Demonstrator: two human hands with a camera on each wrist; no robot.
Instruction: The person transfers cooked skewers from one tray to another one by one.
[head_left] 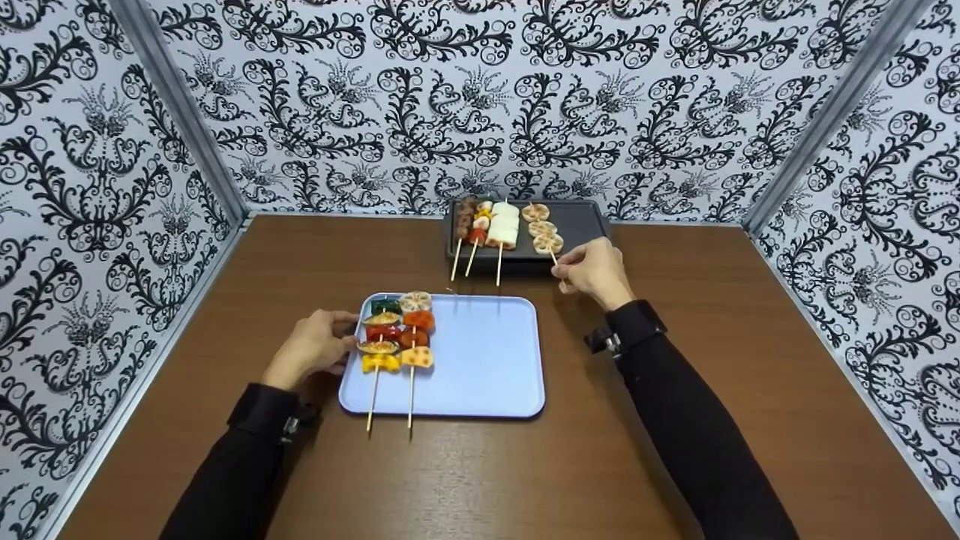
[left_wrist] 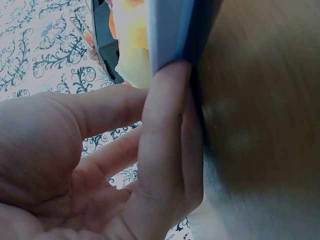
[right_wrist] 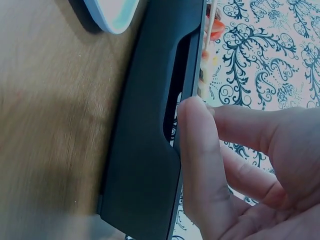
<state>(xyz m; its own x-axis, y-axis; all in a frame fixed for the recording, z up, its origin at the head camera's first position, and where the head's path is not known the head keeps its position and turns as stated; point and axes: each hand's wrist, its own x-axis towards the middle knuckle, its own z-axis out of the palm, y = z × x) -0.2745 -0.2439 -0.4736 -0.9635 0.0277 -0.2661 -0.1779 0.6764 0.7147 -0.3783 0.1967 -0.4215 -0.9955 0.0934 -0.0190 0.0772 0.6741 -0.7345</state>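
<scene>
My left hand (head_left: 311, 346) grips the left rim of a pale blue tray (head_left: 480, 360). In the left wrist view, fingers (left_wrist: 167, 135) press against that tray's edge. Two skewers lie on the tray's left part: a mixed skewer (head_left: 381, 363) with green, red, yellow and shell-like pieces, and a second skewer (head_left: 417, 321) topped by a lotus root slice. My right hand (head_left: 596, 274) pinches the stick end of a lotus root skewer (head_left: 543, 227), whose slices lie over the black grill plate (head_left: 581, 225). In the right wrist view the hand is at the grill's front edge (right_wrist: 145, 125).
Left of the lotus root skewer, the grill holds a brown meat skewer (head_left: 463, 220), a mixed skewer (head_left: 478, 229) and a white skewer (head_left: 504, 225), sticks overhanging the front. Behind the wooden table (head_left: 750, 360) stand patterned walls (head_left: 480, 112).
</scene>
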